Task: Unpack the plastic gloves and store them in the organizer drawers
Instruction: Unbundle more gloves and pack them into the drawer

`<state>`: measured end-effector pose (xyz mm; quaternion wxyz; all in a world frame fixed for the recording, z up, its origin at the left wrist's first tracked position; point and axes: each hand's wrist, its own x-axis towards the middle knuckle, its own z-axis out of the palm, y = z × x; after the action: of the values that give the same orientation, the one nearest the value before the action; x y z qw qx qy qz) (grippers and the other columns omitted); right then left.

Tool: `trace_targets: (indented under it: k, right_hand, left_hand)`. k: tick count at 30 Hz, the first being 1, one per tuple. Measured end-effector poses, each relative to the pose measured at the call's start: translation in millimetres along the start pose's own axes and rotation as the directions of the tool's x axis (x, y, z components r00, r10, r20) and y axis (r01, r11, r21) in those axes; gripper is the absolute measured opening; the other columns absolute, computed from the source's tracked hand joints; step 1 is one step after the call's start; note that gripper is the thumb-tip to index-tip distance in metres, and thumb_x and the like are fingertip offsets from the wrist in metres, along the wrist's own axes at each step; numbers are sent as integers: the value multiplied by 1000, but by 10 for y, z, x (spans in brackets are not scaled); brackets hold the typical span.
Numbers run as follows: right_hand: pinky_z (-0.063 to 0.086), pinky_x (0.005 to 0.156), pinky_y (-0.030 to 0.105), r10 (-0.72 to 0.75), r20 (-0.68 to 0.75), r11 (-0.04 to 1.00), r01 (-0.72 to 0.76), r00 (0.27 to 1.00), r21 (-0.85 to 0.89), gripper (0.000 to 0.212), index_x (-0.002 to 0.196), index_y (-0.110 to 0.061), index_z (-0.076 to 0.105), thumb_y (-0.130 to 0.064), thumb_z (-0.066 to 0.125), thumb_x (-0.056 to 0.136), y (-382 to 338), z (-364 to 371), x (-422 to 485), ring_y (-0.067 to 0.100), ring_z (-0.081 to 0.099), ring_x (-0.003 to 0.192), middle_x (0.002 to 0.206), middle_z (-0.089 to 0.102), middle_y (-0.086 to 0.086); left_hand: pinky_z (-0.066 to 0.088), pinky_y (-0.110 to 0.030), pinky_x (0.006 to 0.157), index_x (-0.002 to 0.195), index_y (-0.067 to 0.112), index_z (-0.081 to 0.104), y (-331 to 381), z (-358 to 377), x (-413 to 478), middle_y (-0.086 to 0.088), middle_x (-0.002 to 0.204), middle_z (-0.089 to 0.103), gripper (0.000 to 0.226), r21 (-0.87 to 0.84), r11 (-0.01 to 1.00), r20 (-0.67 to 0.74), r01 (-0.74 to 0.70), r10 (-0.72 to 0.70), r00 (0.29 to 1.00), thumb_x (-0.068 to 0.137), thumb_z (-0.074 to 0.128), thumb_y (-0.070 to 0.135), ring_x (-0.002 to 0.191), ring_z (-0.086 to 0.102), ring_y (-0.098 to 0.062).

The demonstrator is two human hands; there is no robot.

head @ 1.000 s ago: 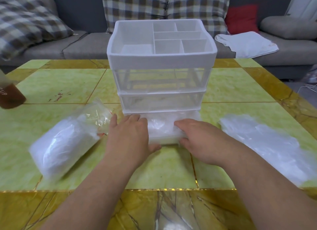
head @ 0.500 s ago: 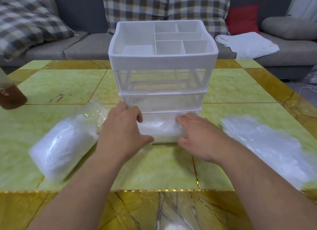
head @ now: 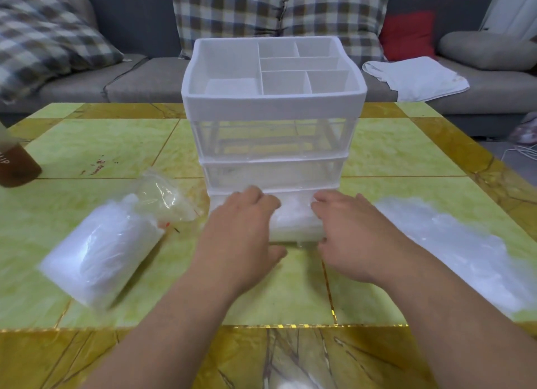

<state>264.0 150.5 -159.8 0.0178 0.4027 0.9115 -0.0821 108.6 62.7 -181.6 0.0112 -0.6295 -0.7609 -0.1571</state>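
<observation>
Table [head: 96, 144]: green-yellow marble, fills most of the view. Grey sofa [head: 139, 80] runs along 12 o'clock behind it.

Organizer [head: 273, 109]: dead centre, white divided tray on top, three clear drawers under it. The top drawer looks empty, the middle one is hazy and I can't tell what's in it.

Loose gloves [head: 453, 249]: flat cloudy pile on the table at 3–4 o'clock, well apart from the organizer. Not yet stored.

Glove bag [head: 107, 252]: at 8–9 o'clock, still stuffed. Its opened mouth points toward the organizer and lies just beside its base.

Bottom drawer [head: 293, 223]: pulled partway out toward 6 o'clock, with white glove plastic visible inside.

Left hand [head: 244, 229]: on the drawer's left front. Knuckles bent, fingertips hidden over the rim, thumb splayed free. Can't tell if it's hooking the rim or just pressing.

Right hand [head: 351, 231]: on the right front. Fingers fairly straight and laid on top, thumb down at the front face, nothing clasped.

Bottle [head: 16, 167]: brown, at the 9 o'clock edge, out of the way.

Step, as I read it: tamping the gloves down and sliding the drawer shut. To do it well:
- Press the stack flat below the rim first, as thin film snags on the frame above.
- Push evenly with both hands, straight toward 12 o'clock. A skewed push jams the drawer or shoves the light organizer back.
- Check that no glove edge hangs over the front.
</observation>
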Motion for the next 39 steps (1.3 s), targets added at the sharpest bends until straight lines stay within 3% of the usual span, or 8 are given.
trace_targets:
  k: [8,12,15,18,22,26,34,39]
  right_hand:
    - [19,116,52,-24,153,1000,25,988,-3,60,140,-20,39,-15,49,82,-49,208,169,23,47,129,137,43,-3]
    - [43,104,45,1,-31,977,6,1000,213,35,107,-21,60,-10,52,75,-5,130,163,26,58,112,116,62,-3]
    - [55,79,35,320,-289,845,-134,902,517,23,87,-15,74,-7,56,75,98,46,174,25,66,89,90,73,-1]
    - [49,65,30,489,-306,736,-199,816,647,13,83,-18,70,-10,59,80,213,47,212,23,64,80,81,69,-4]
    - [52,92,39,465,-46,473,-205,884,857,44,122,-29,61,-21,63,79,238,158,283,19,64,103,114,68,-11]
    - [51,97,46,368,23,322,-151,929,934,45,115,-34,65,-16,58,74,232,231,309,15,68,103,106,73,-16]
    - [53,87,35,391,14,263,-126,920,956,49,116,-28,66,6,52,83,218,236,143,15,69,102,105,74,-13]
    - [54,81,37,524,-57,393,-181,850,902,53,109,-33,58,4,62,71,114,357,-150,14,67,95,98,68,-17]
  left_hand:
    - [46,-37,91,132,35,49,48,268,34,10,131,57,36,124,987,81,-105,96,992,97,51,39,116,56,-20]
    - [47,-40,85,120,30,55,-12,292,70,7,120,61,23,150,986,32,-76,72,997,100,45,36,107,57,-22]
    - [48,-37,86,119,26,61,6,281,63,7,119,59,28,37,999,-71,-35,38,997,95,59,37,109,54,-22]
    - [47,-38,74,98,20,71,-48,222,47,2,96,58,36,3,1000,-232,20,-19,973,71,85,39,90,56,-26]
    - [37,-37,93,107,30,68,-204,94,-20,1,111,42,60,-24,961,-230,277,-275,934,59,85,60,107,39,-23]
    - [26,-38,115,130,37,59,-285,13,-30,-5,152,30,78,-170,912,-25,374,-383,923,60,85,59,143,22,-25]
    - [33,-20,88,120,30,62,-252,-53,-145,1,140,41,73,-333,842,59,424,-430,901,57,91,50,122,49,-16]
    - [33,-19,84,116,32,61,-60,-77,-446,6,120,34,67,-233,876,77,422,-416,906,60,86,58,103,47,-14]
